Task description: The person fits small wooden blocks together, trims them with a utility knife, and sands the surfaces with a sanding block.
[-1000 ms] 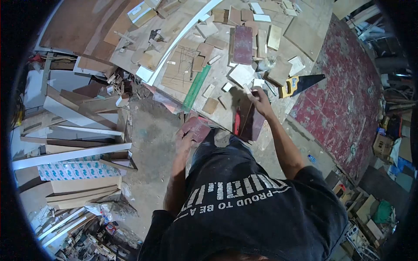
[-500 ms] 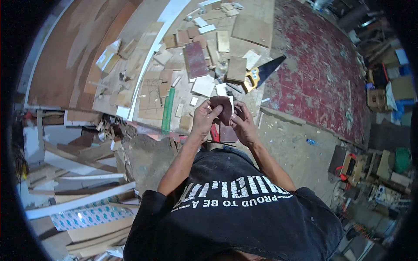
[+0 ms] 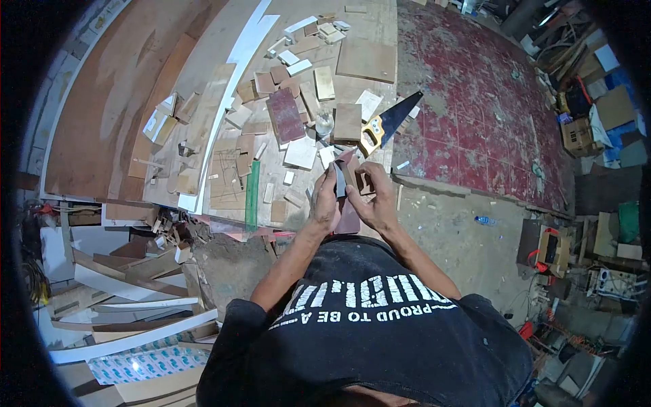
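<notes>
Close to the near edge of the bench, both hands hold a reddish-brown sheet that looks like sandpaper [image 3: 341, 181], bent so a grey face shows. My left hand [image 3: 325, 203] is closed on its left side, thumb pointing up along it. My right hand [image 3: 376, 198] grips the right side with thumb and curled fingers. A second reddish-brown flat piece [image 3: 348, 222] lies just below the hands, partly covered by them. Beyond the fingers are a handsaw [image 3: 389, 124] with a yellow handle, a wooden block [image 3: 348, 122] and a dark red rectangular piece [image 3: 287, 115].
Several wood offcuts lie scattered over the plywood bench top [image 3: 369, 30]. A green ruler [image 3: 252, 195] sits at the near edge, left of the hands. To the right is a worn red surface [image 3: 468, 115]; stacked boards [image 3: 129, 292] fill the lower left.
The sheet has turned from its broad reddish face to a folded, edge-on view with grey showing. My hands have shifted slightly lower, and the whole view has swung a little.
</notes>
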### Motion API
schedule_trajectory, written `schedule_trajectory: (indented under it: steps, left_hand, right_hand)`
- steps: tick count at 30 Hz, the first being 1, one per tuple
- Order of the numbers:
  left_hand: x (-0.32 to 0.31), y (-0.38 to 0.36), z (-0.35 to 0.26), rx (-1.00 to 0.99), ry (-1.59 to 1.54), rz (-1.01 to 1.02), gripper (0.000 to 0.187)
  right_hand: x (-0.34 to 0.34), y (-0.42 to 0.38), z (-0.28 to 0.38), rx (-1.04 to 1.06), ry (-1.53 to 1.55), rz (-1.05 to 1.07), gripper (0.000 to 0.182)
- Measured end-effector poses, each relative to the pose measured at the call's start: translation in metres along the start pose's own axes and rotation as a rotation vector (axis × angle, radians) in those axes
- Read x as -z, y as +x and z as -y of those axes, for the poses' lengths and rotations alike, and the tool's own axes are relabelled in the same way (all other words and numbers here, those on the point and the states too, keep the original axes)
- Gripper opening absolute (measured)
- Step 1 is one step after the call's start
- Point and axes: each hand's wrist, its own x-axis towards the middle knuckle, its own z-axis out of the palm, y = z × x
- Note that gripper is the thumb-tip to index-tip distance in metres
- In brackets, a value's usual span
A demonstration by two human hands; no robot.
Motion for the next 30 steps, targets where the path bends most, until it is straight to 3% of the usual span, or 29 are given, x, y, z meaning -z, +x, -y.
schedule_trajectory:
  steps: [3, 8, 9, 15, 17, 19, 21, 24, 26, 28, 30]
  left_hand:
    - [0.012, 0.003, 0.004, 0.085, -0.024, 0.002, 0.043]
    - [0.017, 0.004, -0.016, 0.213, -0.052, -0.053, 0.035]
    - [0.018, 0.003, -0.021, 0.276, -0.036, -0.038, 0.032]
    - [0.015, -0.001, -0.028, 0.206, -0.095, -0.056, 0.029]
    - [0.016, -0.002, -0.028, 0.227, -0.127, -0.050, 0.030]
    - [0.020, -0.004, -0.026, 0.075, -0.018, 0.093, 0.029]
    - [0.025, -0.002, -0.019, 0.018, 0.052, 0.110, 0.029]
    - [0.027, -0.003, -0.019, -0.029, 0.157, 0.086, 0.031]
    - [0.020, -0.005, -0.028, -0.039, 0.259, 0.030, 0.030]
    - [0.028, -0.005, -0.027, 0.009, 0.263, 0.079, 0.033]
    - [0.030, -0.004, -0.028, 0.064, 0.268, 0.134, 0.036]
  right_hand:
    - [0.000, 0.009, -0.003, 0.159, -0.063, -0.003, 0.035]
    - [0.014, 0.027, -0.005, 0.161, -0.122, 0.096, 0.038]
    - [0.017, 0.029, -0.003, 0.113, -0.020, 0.173, 0.036]
    - [0.017, 0.027, -0.005, 0.103, 0.116, 0.292, 0.035]
    - [0.013, 0.024, -0.007, -0.096, 0.213, 0.223, 0.035]
    - [0.008, 0.021, -0.016, -0.134, 0.276, 0.223, 0.036]
    - [0.002, 0.017, -0.023, -0.174, 0.335, 0.234, 0.037]
    - [-0.002, 0.015, -0.022, -0.092, 0.378, 0.194, 0.039]
    - [0.007, 0.021, -0.002, 0.081, 0.011, 0.164, 0.039]
    - [0.009, 0.025, -0.003, 0.126, 0.032, 0.171, 0.036]
    - [0.012, 0.024, -0.013, -0.426, 0.531, 0.402, 0.030]
